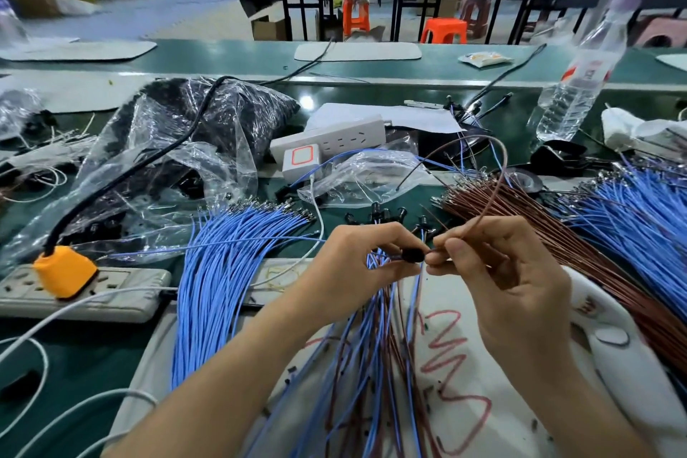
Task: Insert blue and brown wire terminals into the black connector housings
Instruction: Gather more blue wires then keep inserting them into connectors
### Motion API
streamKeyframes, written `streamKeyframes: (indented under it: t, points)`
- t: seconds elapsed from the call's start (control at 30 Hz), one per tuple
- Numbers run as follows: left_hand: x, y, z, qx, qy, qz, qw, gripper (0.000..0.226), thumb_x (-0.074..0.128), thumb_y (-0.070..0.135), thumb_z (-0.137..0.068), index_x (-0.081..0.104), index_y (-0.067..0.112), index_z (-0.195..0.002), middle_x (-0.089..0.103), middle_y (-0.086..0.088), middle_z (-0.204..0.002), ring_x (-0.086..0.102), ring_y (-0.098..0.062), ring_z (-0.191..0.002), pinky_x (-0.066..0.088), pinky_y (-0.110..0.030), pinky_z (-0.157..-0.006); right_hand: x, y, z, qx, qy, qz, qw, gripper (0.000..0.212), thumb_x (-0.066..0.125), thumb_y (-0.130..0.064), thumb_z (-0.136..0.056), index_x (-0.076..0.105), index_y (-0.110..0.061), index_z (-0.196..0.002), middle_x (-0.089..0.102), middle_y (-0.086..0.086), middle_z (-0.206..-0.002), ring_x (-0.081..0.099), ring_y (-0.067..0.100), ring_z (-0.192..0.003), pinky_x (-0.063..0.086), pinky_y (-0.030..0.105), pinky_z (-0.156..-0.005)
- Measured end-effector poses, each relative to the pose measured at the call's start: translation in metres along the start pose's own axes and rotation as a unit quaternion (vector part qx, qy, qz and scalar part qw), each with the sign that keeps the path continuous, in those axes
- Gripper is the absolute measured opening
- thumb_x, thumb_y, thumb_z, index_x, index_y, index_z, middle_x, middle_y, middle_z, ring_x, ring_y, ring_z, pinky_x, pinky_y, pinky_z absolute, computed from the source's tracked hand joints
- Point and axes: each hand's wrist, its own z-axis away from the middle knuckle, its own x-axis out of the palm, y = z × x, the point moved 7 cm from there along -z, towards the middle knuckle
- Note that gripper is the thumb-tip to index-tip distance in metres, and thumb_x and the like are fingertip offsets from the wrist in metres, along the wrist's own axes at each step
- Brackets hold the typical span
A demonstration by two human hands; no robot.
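The left grip (357,257) pinches one black connector housing (412,255) between thumb and fingertips. The right grip (498,271) pinches one brown wire (483,214), whose near end sits right at the housing's open side. Whether the terminal is inside cannot be told. The rest of that wire arcs up and back over the counter (260,59).

Under both hands a fan of mixed blue and brown wires (375,327) lies on a white board (520,402) scrawled with red marker. One single blue wire (223,243) crosses toward the left hand, its near end hidden behind it.

Just beyond the knuckles a few loose black housings (375,214) sit on the counter, too small and blurred to count.

There are three loose bundles: one left blue bundle (223,290), one brown bundle (528,227) to the right, and a second right blue bundle (639,212) beside it.

There are two power strips: a grey strip (122,294) at the left carrying an orange plug (65,271), and a white strip (334,138) further back. Two clear bags lie between them, a large bag (208,130) of dark parts and a small bag (364,175). One water bottle (572,97) leans at the right.
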Motion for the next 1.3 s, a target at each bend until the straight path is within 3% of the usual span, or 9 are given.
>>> streamKeyframes:
  t: [0.2,0.33,0.47,0.57,0.73,0.93,1.0,1.1,1.3]
  points:
    - [-0.002,0.006,-0.001,0.034,-0.001,-0.025,0.999,0.022,0.075,0.005,-0.078,0.073,0.006,-0.099,0.068,-0.004,-0.092,0.064,-0.016,-0.083,0.051,-0.031,-0.081,0.003,0.008,0.002,-0.007,-0.035,0.087,0.996,0.014,0.065,-0.016,-0.086,0.062,-0.030,-0.087,0.068,-0.011,-0.082,0.069,0.009,-0.072,0.054,0.016,-0.066]
    - [-0.006,0.008,-0.001,0.048,0.028,-0.084,0.995,0.028,0.076,0.013,-0.077,0.073,0.014,-0.105,0.064,0.005,-0.090,0.055,-0.021,-0.092,0.045,-0.034,-0.086,0.005,0.020,0.001,0.034,-0.055,0.080,0.995,0.017,0.072,-0.017,-0.082,0.061,-0.031,-0.081,0.066,-0.009,-0.082,0.065,0.010,-0.073,0.051,0.016,-0.067]
    - [0.000,0.008,0.000,0.042,0.004,-0.065,0.997,0.029,0.073,0.009,-0.079,0.072,0.010,-0.108,0.066,-0.003,-0.091,0.058,-0.020,-0.088,0.047,-0.029,-0.082,0.007,0.034,0.002,0.088,-0.063,0.053,0.993,0.022,0.071,-0.008,-0.079,0.060,-0.026,-0.075,0.065,0.000,-0.082,0.063,0.011,-0.068,0.052,0.024,-0.067]
    - [0.000,0.007,-0.001,0.035,-0.002,-0.039,0.999,0.027,0.073,0.006,-0.080,0.072,0.008,-0.106,0.066,-0.007,-0.090,0.063,-0.015,-0.082,0.050,-0.026,-0.080,0.007,0.031,0.002,0.098,-0.065,0.048,0.992,0.004,0.069,-0.027,-0.080,0.066,-0.028,-0.082,0.067,-0.002,-0.077,0.062,0.009,-0.064,0.051,0.021,-0.062]
    - [0.005,0.009,0.001,0.047,-0.028,-0.062,0.997,0.027,0.073,0.005,-0.081,0.073,0.010,-0.107,0.066,-0.003,-0.090,0.061,-0.008,-0.079,0.044,-0.012,-0.078,-0.004,0.030,-0.001,0.114,-0.010,-0.006,0.993,0.018,0.061,-0.040,-0.082,0.075,-0.033,-0.090,0.056,0.015,-0.067,0.046,0.011,-0.051,0.041,0.026,-0.050]
    - [0.002,0.006,0.001,0.019,-0.006,-0.014,1.000,0.016,0.073,0.010,-0.081,0.073,0.007,-0.096,0.071,-0.004,-0.087,0.065,-0.014,-0.081,0.051,-0.030,-0.080,0.009,0.032,0.002,0.106,-0.048,0.021,0.993,0.020,0.061,-0.025,-0.080,0.073,-0.025,-0.096,0.061,-0.011,-0.067,0.049,0.001,-0.053,0.038,0.009,-0.054]
    - [0.002,0.005,0.001,0.008,-0.010,-0.004,1.000,0.014,0.074,0.011,-0.081,0.072,0.008,-0.095,0.072,0.000,-0.087,0.066,-0.008,-0.082,0.051,-0.023,-0.080,0.009,0.035,0.003,0.123,-0.046,0.016,0.991,0.021,0.062,-0.029,-0.079,0.074,-0.028,-0.096,0.061,-0.007,-0.067,0.045,0.004,-0.051,0.038,0.013,-0.053]
    - [0.003,0.006,0.002,-0.002,-0.025,0.012,1.000,0.010,0.072,0.009,-0.083,0.071,0.009,-0.094,0.072,0.003,-0.084,0.065,-0.004,-0.080,0.049,-0.019,-0.079,0.008,0.038,0.006,0.171,-0.038,-0.032,0.984,0.023,0.062,-0.038,-0.076,0.076,-0.035,-0.095,0.054,0.016,-0.065,0.036,0.021,-0.053,0.035,0.026,-0.048]
    - [0.007,0.009,0.003,-0.003,-0.066,0.009,0.998,0.009,0.069,0.003,-0.083,0.072,0.006,-0.090,0.071,0.000,-0.081,0.063,-0.009,-0.077,0.049,-0.020,-0.078,0.002,0.036,0.005,0.188,-0.008,-0.110,0.976,0.030,0.062,-0.041,-0.075,0.077,-0.030,-0.098,0.025,0.011,-0.055,0.020,0.022,-0.052,0.018,0.030,-0.047]
